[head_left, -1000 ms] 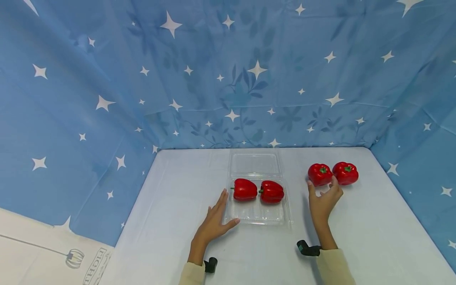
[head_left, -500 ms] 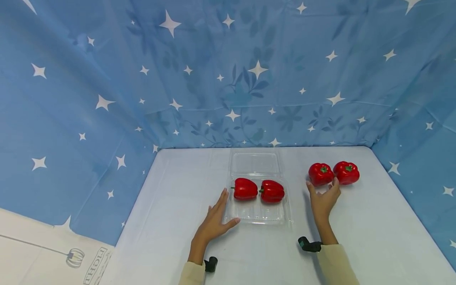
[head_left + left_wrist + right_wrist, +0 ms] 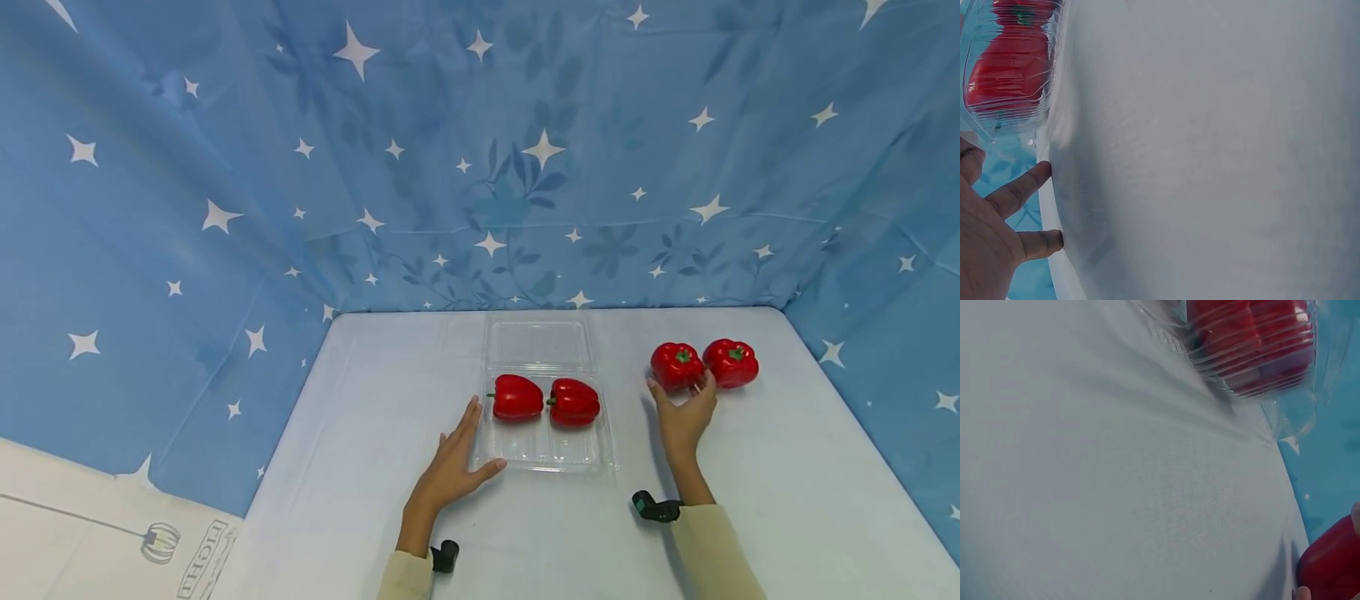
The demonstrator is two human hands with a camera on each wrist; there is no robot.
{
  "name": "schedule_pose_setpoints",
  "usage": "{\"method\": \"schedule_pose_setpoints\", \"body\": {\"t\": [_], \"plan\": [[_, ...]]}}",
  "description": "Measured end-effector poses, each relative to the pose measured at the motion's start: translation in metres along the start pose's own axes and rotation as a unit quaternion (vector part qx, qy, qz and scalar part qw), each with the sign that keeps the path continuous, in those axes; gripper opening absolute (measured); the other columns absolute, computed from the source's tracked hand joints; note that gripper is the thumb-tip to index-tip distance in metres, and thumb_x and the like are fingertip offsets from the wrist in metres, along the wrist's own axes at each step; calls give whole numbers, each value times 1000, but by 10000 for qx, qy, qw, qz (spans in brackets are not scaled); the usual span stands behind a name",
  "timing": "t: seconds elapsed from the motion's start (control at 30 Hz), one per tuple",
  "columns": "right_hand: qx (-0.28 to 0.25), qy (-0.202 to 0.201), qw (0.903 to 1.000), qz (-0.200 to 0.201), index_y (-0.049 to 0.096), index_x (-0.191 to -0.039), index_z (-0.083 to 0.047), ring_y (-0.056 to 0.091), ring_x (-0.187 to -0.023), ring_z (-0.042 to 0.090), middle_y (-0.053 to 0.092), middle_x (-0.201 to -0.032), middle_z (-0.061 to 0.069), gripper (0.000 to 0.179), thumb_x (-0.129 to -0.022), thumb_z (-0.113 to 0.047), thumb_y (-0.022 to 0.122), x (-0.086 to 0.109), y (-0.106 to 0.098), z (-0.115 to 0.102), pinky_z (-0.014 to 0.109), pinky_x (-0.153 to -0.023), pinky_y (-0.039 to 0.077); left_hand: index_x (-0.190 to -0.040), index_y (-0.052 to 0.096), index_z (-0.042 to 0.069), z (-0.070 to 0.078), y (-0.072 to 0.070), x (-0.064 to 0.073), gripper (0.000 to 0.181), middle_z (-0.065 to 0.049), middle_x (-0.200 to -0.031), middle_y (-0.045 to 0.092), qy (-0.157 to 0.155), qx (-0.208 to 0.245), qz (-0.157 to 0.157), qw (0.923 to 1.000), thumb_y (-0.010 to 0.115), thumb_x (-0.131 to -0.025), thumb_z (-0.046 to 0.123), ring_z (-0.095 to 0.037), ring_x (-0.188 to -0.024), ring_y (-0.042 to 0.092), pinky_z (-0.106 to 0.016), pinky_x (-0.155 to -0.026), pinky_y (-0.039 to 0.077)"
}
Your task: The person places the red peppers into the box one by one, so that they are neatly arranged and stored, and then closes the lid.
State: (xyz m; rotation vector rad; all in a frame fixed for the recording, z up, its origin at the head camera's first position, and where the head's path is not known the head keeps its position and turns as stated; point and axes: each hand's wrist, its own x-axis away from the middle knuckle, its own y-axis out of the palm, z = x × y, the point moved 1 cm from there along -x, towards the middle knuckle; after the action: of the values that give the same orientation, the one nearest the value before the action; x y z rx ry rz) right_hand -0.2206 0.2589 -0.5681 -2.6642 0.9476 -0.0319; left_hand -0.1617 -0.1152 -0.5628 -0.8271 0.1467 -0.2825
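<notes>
My right hand (image 3: 686, 421) grips the left one of two red bell peppers on the right of the table, thumb on its left side and fingers on its right. This bell pepper (image 3: 677, 365) has its green stem facing up; part of it shows in the right wrist view as a red pepper (image 3: 1334, 562) with fingertips against it. A clear plastic clamshell box (image 3: 540, 454) lies with its lid folded back, holding two red peppers on their sides. At its left edge my left hand (image 3: 448, 468) rests with fingers spread, fingertips beside or touching the wall.
The other loose bell pepper (image 3: 731, 363) stands against the gripped one on its right. In the box are a left pepper (image 3: 517, 398) and a right pepper (image 3: 573, 403). A blue star-patterned curtain (image 3: 420, 167) borders the white table (image 3: 375, 400).
My right thumb and fingers have settled closer around the left loose pepper, which stays in place on the table. The left hand and box hold still.
</notes>
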Motion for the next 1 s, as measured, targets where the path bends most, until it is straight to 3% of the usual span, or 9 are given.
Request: {"method": "schedule_pose_setpoints", "body": {"t": [0.57, 1.0], "plan": [[3, -31, 10000, 49, 16, -155, -16, 30, -145, 26, 28, -157, 9, 90, -87, -29, 74, -5, 0, 5, 45, -117, 33, -158, 9, 28, 1, 0, 1, 96, 15, -165, 3, -25, -18, -32, 10000, 62, -85, 61, -24, -152, 19, -72, -113, 14], [-124, -82, 9998, 128, 19, -153, -13, 30, -146, 27, 30, -157, 11, 83, -89, -23, 72, -6, 0, 8, 43, -119, 30, -158, 9, 27, 2, 0, 1, 96, 14, -165, 3, 8, 4, 5, 10000, 64, -86, 58, -26, -151, 19, -72, -113, 14]]}}
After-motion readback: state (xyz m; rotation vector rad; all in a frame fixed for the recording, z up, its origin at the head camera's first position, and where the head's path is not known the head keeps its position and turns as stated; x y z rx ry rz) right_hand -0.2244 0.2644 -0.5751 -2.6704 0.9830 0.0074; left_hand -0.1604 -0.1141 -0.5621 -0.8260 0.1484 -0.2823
